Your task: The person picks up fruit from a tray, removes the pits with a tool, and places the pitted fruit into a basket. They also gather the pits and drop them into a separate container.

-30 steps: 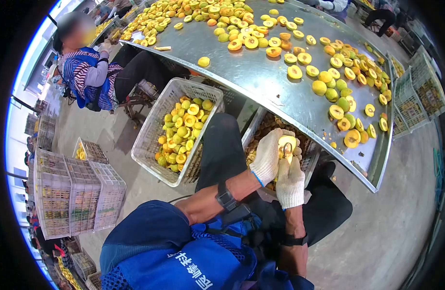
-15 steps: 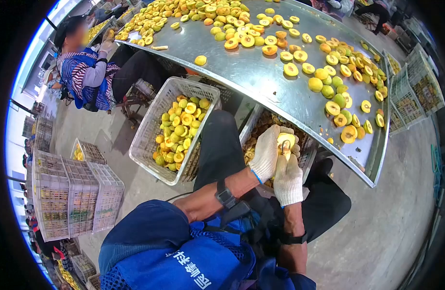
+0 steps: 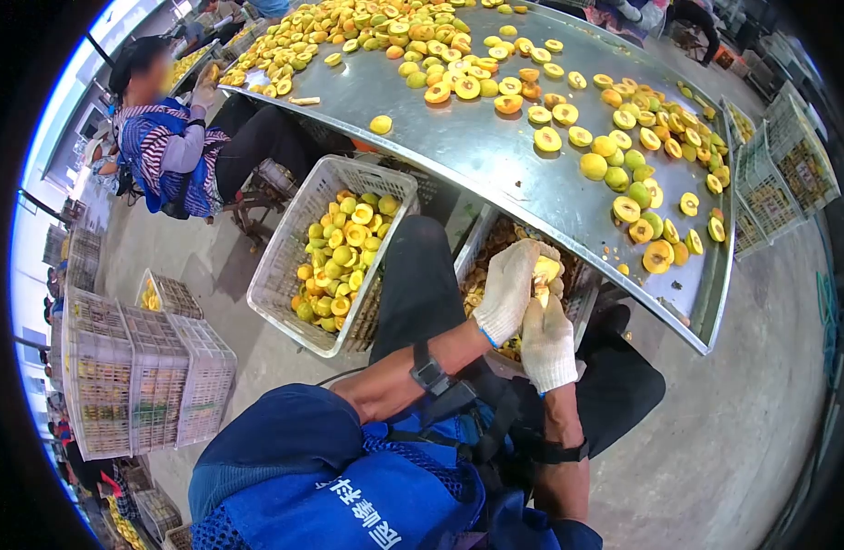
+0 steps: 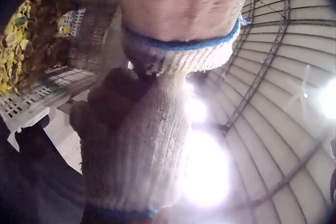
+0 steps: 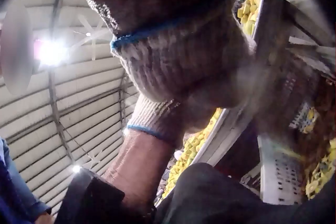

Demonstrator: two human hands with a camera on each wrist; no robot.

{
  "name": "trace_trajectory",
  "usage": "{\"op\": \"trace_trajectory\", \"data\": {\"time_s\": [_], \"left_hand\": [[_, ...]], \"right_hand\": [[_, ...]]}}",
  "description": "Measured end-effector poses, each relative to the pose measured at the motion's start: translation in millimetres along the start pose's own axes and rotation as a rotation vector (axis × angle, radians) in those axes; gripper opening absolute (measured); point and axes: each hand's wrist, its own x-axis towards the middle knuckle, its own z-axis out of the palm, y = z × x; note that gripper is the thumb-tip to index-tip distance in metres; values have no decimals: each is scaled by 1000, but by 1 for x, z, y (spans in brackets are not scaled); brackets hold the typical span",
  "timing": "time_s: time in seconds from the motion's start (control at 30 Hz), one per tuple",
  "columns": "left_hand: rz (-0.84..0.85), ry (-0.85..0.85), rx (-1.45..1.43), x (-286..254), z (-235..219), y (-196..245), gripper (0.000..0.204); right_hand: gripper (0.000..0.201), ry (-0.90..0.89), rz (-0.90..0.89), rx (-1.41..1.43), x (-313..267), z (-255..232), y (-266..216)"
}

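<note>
Beside the flat grey metal counter (image 3: 468,151), the white-gloved left grip (image 3: 508,290) pinched cut yellow fruit (image 3: 548,269), likely steadying it; the white-gloved right grip's (image 3: 548,347) hold was unclear.

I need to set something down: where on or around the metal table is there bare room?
The metal table is mostly bare along its near edge, between the lone fruit and the right-end cluster. Bare floor lies beyond its near right corner. Crowded: the far-left heap, that cluster, and where the left hand and right hand meet over a crate.
</note>
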Motion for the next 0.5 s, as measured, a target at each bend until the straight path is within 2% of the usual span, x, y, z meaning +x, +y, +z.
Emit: {"op": "trace_trajectory", "data": {"time_s": [0.07,0.1,0.17,0.3,0.37,0.5], "left_hand": [[-19,2,-16,-1,0,1,32],[25,5,37,-1,1,1,30],[59,6,91,-3,2,0,29],[26,-38,77,-5,3,6,27],[-5,-62,57,-5,5,7,28],[63,-38,128,-5,5,3,29]], "right_hand": [[38,-6,3,-29,0,-1,1],[38,0,-2,-28,2,-1,2],[34,147,-163,0,-1,3,7],[37,33,-216,195,4,-2,16],[38,91,-262,-1,1,-5,14],[38,91,-181,-19,0,-9,10]]}}
